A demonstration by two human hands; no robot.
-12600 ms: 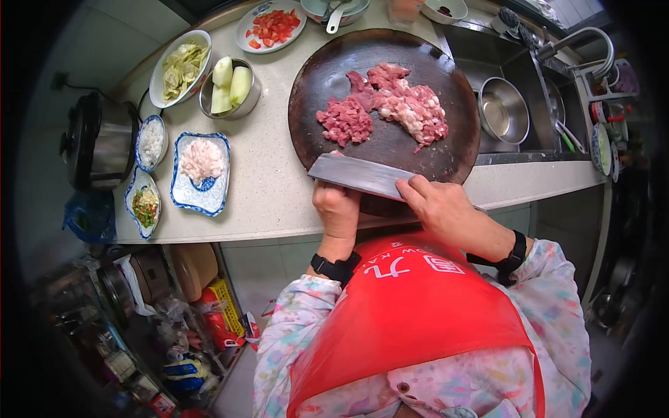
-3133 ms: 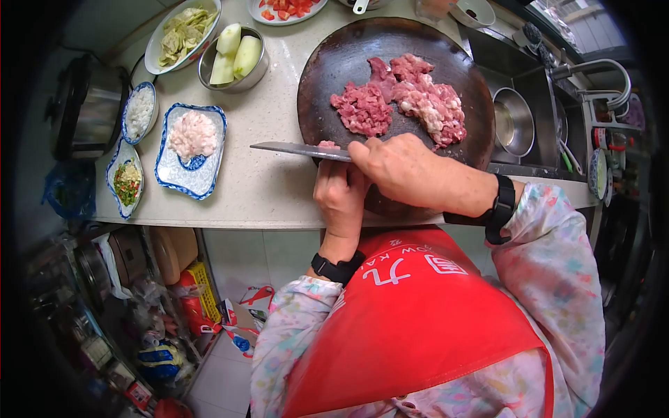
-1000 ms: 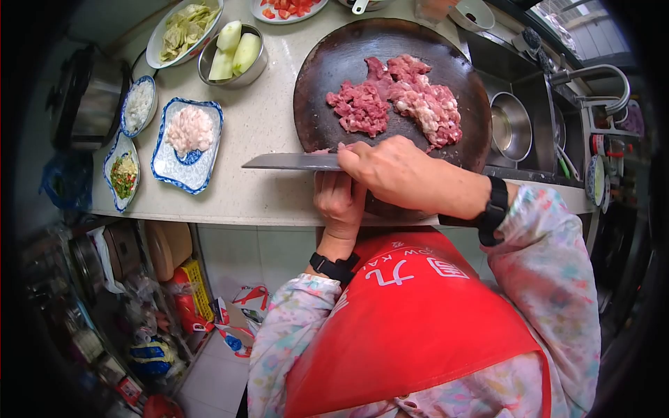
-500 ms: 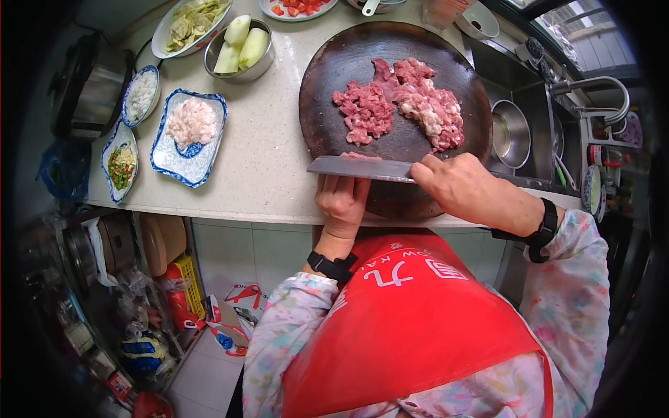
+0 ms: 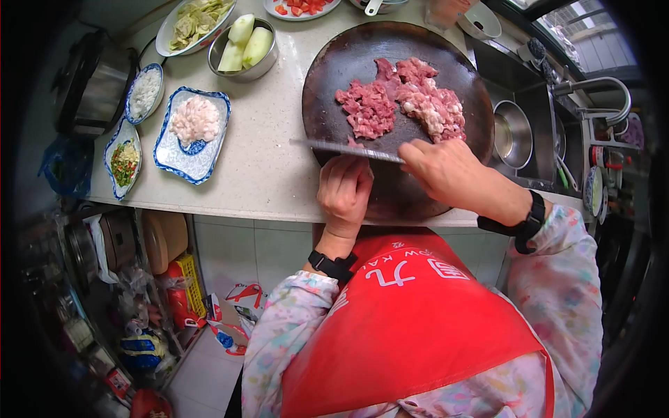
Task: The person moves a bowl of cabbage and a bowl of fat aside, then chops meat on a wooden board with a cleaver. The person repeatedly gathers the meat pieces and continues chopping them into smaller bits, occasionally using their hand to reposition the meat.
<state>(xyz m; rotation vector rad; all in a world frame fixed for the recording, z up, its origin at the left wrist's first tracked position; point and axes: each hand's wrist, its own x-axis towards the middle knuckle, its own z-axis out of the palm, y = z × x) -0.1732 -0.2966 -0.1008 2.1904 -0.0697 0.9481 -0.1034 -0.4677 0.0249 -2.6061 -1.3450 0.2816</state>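
My right hand is closed round the handle end of a cleaver, whose blade slants across the near part of a round, dark chopping board. Just on my side of the blade, the curled fingers of my left hand press down at the board's near left edge. A small bit of raw meat shows beyond the blade, in line with those fingertips; the rest is hidden by blade and hand. Farther up the board lie chopped red meat and a paler, fattier heap.
Left on the counter are a blue-rimmed dish of pale minced meat, a dish of chopped chillies, a white bowl and a steel bowl of peeled vegetable pieces. A sink with a metal bowl is right.
The cleaver has tilted and its tip has swung left and up, away from me. My right hand has shifted slightly left and up; my left hand stays nearly in place.
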